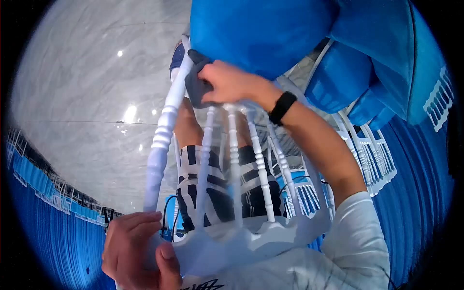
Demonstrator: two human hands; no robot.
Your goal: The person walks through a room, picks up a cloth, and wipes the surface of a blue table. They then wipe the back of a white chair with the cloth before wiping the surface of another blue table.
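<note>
A white chair (166,118) with turned spindles stands close in front of my body, its backrest toward me and a blue seat cushion (256,34) beyond. My left hand (137,251) is wrapped round the upper corner of the backrest, at the lower left. With a black band on its wrist, my right hand (227,84) grips a dark grey cloth (197,82) against the chair frame, near the lower end of the spindles and beside the cushion.
More blue cushions (340,77) and white chairs (372,157) stand to the right. Pale marbled floor (87,82) lies to the left. Blue drapery (63,241) and distant chairs line the edges. My legs are behind the spindles.
</note>
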